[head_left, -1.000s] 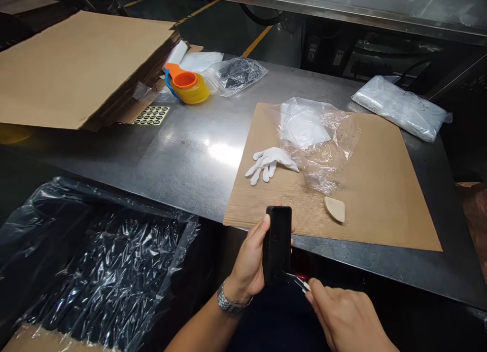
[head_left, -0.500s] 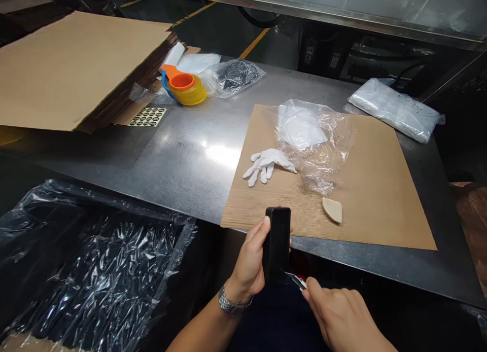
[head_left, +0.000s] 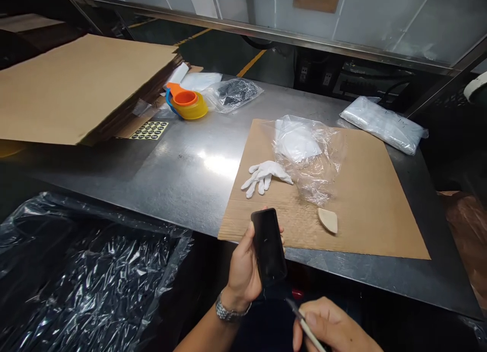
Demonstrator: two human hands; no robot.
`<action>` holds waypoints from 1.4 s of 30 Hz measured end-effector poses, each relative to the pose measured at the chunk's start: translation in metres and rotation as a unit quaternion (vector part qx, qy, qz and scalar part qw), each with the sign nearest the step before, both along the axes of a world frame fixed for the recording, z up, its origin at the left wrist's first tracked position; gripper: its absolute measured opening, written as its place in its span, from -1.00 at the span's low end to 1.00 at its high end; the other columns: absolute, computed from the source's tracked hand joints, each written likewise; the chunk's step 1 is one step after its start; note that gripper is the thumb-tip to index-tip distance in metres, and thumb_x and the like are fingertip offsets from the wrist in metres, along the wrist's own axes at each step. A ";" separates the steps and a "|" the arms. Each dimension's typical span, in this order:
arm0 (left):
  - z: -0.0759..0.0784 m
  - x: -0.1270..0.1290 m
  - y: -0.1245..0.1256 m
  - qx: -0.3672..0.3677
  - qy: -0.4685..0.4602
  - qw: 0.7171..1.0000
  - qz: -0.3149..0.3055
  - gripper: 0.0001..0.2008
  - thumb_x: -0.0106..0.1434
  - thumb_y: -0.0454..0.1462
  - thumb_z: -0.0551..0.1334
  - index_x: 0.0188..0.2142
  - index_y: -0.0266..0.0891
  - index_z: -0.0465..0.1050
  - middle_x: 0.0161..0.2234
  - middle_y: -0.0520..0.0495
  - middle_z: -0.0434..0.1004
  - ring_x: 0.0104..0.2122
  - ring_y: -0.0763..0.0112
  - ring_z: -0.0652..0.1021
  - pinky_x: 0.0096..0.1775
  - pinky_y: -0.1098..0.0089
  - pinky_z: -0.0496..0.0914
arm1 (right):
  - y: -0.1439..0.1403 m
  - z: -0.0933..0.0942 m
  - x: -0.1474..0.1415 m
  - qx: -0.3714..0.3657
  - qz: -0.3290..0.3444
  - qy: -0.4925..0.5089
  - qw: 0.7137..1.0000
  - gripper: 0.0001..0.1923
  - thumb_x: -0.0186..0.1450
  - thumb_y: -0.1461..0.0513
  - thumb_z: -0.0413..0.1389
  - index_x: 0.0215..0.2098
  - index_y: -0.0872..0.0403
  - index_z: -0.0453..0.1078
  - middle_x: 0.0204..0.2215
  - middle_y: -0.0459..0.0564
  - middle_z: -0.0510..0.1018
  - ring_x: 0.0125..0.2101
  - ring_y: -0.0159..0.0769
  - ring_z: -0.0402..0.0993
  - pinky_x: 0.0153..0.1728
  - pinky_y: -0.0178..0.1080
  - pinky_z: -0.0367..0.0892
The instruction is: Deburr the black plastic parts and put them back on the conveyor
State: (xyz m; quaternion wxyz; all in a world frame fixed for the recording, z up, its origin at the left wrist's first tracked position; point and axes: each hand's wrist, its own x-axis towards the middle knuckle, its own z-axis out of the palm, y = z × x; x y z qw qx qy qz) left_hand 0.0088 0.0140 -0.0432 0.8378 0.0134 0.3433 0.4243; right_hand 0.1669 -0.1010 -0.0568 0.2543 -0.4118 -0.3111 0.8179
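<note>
Two bare hands work just in front of the steel desk (head_left: pixel 182 164). The left hand (head_left: pixel 243 271), with a metal watch (head_left: pixel 228 310) on its wrist, has its grip wrapped tight around a flat black device (head_left: pixel 268 246), thumb on one long edge and fingertips on the other, holding it tilted above the desk's near edge. The right hand (head_left: pixel 335 326) pinches a thin pointed tool (head_left: pixel 304 324) between thumb and fingers, its tip just below the device and not touching it. Behind them a cardboard sheet (head_left: pixel 365 200) lies on the desk, carrying a white glove (head_left: pixel 264 173), a crumpled clear plastic bag (head_left: pixel 310 156) and a small tan wedge (head_left: pixel 327 220).
</note>
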 end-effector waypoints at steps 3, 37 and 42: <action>-0.001 -0.001 0.003 -0.040 -0.030 0.997 -0.054 -0.56 0.28 -0.08 0.01 -0.23 -0.43 0.46 -0.42 -0.18 0.53 -0.45 0.35 0.54 -0.34 0.35 0.45 | 0.011 0.007 0.024 0.055 -0.069 -0.130 0.988 -0.51 0.32 -0.06 -0.18 -0.20 0.16 0.33 -0.77 -0.22 0.25 -0.79 -0.54 0.09 -0.72 -0.46 0.02; 0.000 0.016 -0.034 -0.151 -0.041 0.947 -0.281 -0.54 0.26 -0.07 0.04 -0.37 -0.47 0.48 -0.51 -0.19 0.54 -0.63 0.41 0.51 -0.55 0.44 0.39 | 0.082 0.030 0.019 0.506 -0.025 -0.437 0.743 -0.84 0.26 0.22 0.07 -0.22 -0.04 0.46 -0.33 -0.03 0.39 -0.24 -0.26 0.26 -0.22 -0.17 0.17; 0.010 0.015 -0.033 -0.122 0.011 0.962 -0.244 -0.66 0.25 -0.11 0.08 -0.29 -0.37 0.44 -0.46 -0.14 0.54 -0.60 0.40 0.51 -0.55 0.40 0.41 | 0.074 0.021 0.019 0.357 -0.155 -0.380 0.839 -0.73 0.34 0.17 -0.10 -0.29 0.10 0.41 -0.37 0.00 0.47 -0.31 -0.33 0.38 -0.26 -0.25 0.30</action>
